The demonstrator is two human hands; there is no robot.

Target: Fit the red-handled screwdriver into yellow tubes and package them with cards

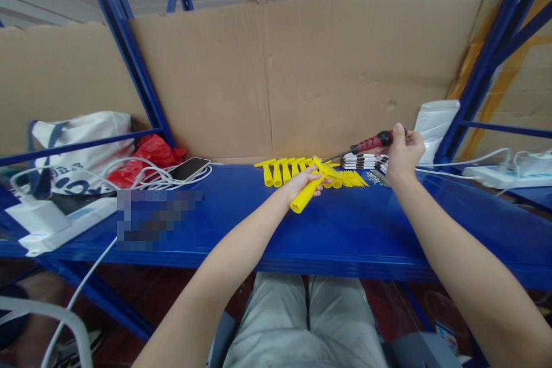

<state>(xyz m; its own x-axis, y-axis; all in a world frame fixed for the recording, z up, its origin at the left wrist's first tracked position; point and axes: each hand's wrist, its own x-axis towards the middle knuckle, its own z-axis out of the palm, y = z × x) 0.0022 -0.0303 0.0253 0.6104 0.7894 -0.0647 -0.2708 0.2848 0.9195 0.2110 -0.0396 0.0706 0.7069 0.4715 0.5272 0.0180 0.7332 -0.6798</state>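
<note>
My left hand [304,181] is closed around a yellow plastic piece with a hollow tubular handle [303,198], its open end tilted toward me. In my right hand [404,154] is a screwdriver [371,143] with a red and black grip, held by its rear end. Its shaft slants down to the left and the tip meets the upper part of the yellow piece; the exact contact is too small to make out. Behind my left hand stands a row of similar yellow pieces [277,173]. Thin flat yellow parts [354,179] lie fanned out to their right.
A white-and-brown stack [362,161] and small metal bits [376,179] lie at the back right of the blue table [241,218]. At left are a phone [190,169], cables, a red bag [150,156], a tote [86,144] and a power strip [81,219]. Cardboard [207,80] stands behind.
</note>
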